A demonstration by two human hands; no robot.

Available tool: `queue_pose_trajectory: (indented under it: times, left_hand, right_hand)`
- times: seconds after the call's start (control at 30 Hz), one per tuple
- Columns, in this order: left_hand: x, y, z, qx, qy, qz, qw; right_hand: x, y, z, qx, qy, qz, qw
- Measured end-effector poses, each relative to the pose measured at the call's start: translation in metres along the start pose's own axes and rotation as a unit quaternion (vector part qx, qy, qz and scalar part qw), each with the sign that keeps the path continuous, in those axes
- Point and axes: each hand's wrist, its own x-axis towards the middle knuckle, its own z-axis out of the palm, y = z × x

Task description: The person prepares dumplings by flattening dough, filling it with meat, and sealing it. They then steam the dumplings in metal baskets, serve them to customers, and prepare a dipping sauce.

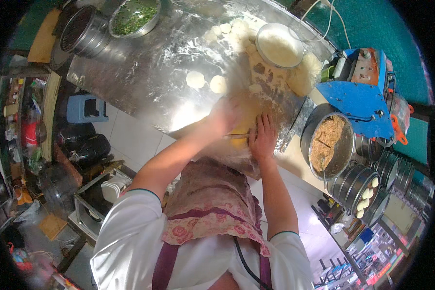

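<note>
Near the front edge of the floured metal table (137, 72), my left hand (223, 114) reaches in from the left; blur and glare hide its fingers, so its hold cannot be told. My right hand (264, 136) lies over the right end of a thin wooden rolling pin (238, 136), above a yellow patch on the worktop. Two flat round dough pieces (195, 79) (218, 84) lie beyond my left hand. Farther back, several pale dough pieces (237, 30) are heaped beside a metal bowl of flour (280, 45). A larger dough mass (304, 74) sits right of that bowl.
A bowl of chopped greens (136, 16) and stacked metal steamers (83, 32) stand at the back left. On the right are a deep pot of filling (328, 143), a blue machine panel (357, 105) and a steamer holding small buns (366, 195). A blue stool (87, 108) stands at left.
</note>
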Motion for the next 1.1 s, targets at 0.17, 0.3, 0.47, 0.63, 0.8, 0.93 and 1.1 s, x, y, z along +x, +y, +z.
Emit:
queue_pose_trajectory:
  times: [0.17,0.3,0.47,0.63,0.8,0.93,1.1]
  left_hand:
    - [0.023,0.016,-0.01,0.096,0.086,0.06,0.99]
    - [0.028,0.026,0.006,-0.042,0.08,-0.066,0.994]
    - [-0.034,0.04,0.029,-0.212,0.078,-0.058,0.972]
    - [-0.023,0.022,0.024,-0.156,0.07,-0.055,0.984]
    - [-0.045,0.028,-0.019,-0.261,0.085,-0.095,0.957]
    - [-0.035,0.048,-0.011,-0.185,0.023,-0.199,0.962]
    - [-0.015,0.001,-0.037,-0.189,0.004,-0.164,0.968]
  right_hand:
    - [-0.003,0.006,0.009,0.014,-0.008,0.018,1.0]
    - [-0.004,-0.002,-0.004,-0.024,-0.081,0.016,0.996]
    - [0.001,-0.01,-0.001,-0.028,-0.091,0.029,0.995]
    - [0.045,-0.01,0.026,-0.039,-0.019,0.022,0.999]
    - [-0.012,-0.012,-0.002,-0.061,-0.16,0.007,0.985]
    - [0.042,-0.028,-0.002,-0.071,-0.095,0.001,0.993]
    - [0.004,-0.008,-0.007,-0.038,-0.125,0.015,0.991]
